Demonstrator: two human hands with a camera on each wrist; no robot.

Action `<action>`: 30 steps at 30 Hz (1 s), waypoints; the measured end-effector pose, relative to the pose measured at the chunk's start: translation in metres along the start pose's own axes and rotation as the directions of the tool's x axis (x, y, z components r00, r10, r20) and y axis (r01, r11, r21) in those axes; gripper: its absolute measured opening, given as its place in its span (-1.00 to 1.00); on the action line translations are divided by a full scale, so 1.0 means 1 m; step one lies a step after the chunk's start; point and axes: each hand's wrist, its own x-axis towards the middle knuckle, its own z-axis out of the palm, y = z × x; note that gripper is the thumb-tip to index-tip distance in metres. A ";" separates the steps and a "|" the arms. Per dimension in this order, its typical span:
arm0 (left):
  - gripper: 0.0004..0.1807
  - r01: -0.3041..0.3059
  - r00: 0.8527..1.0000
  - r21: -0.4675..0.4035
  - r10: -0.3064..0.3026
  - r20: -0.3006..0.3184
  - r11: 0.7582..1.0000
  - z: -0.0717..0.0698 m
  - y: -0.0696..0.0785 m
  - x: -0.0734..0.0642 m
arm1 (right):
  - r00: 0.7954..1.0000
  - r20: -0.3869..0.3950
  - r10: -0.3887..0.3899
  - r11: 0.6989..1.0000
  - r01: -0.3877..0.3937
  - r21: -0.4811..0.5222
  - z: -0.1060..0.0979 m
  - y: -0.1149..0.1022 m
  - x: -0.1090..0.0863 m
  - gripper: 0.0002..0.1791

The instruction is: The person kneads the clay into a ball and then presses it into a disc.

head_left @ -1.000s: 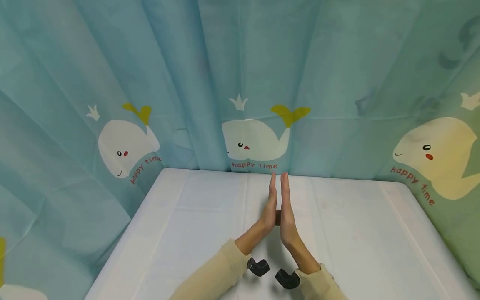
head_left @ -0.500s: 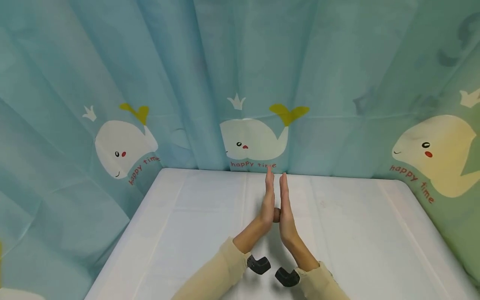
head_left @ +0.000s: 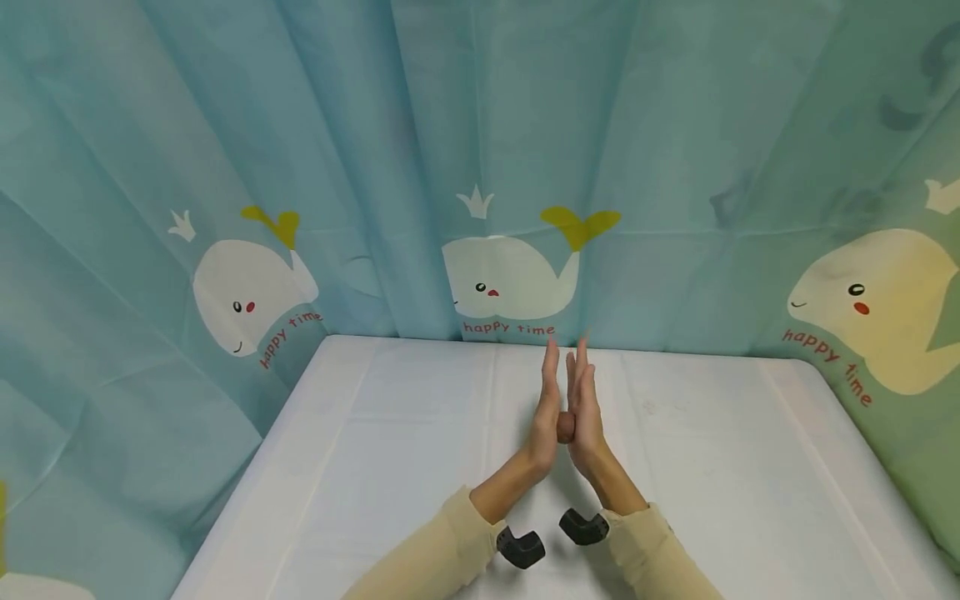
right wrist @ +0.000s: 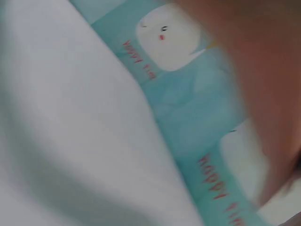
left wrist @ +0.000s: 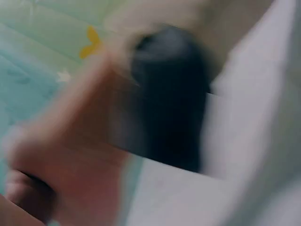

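Note:
A small brown rounded lump (head_left: 566, 427) is pressed between two palms above the table. My left hand (head_left: 545, 421) lies along its left side with straight fingers pointing away. On the other side is my right hand (head_left: 587, 421), its fingers straight and slightly spread. Both hands stand on edge, facing each other. In the left wrist view the lump (left wrist: 40, 200) shows dark at the lower left, blurred. The right wrist view has a blurred right hand (right wrist: 263, 70) along its right side; the lump cannot be made out there.
Under the hands is a white table (head_left: 712, 467). A blue-green curtain (head_left: 660, 167) with printed whales hangs behind and beside it. Black curved devices (head_left: 521, 547) project inward at both sleeve cuffs.
My right hand has moved forward and slightly right against the left, and its fingers have spread a little. The lump has shifted slightly right with the hands, staying between the palms.

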 end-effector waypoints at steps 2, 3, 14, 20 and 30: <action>-0.27 -0.045 0.999 0.001 0.045 0.009 0.999 -0.002 0.003 0.004 | 1.000 0.015 0.015 0.999 -0.016 0.034 0.002 0.007 -0.004 -0.32; -0.27 -0.062 0.998 0.014 0.062 0.010 0.998 -0.004 0.004 0.006 | 1.000 0.021 0.008 0.999 -0.009 0.043 0.005 0.010 -0.007 -0.32; -0.27 0.082 0.997 0.123 -0.081 -0.013 0.989 -0.013 -0.021 0.006 | 0.973 0.020 -0.231 0.948 0.229 -0.221 0.018 -0.007 -0.019 -0.40; -0.29 0.071 0.996 0.050 -0.073 0.044 0.996 -0.002 -0.019 -0.010 | 0.992 -0.006 -0.127 0.979 0.124 -0.162 -0.001 -0.002 -0.001 -0.37; -0.30 0.109 0.990 0.071 -0.102 -0.094 0.992 -0.020 -0.020 0.008 | 0.993 0.038 -0.109 0.976 0.114 -0.185 0.021 0.009 -0.024 -0.39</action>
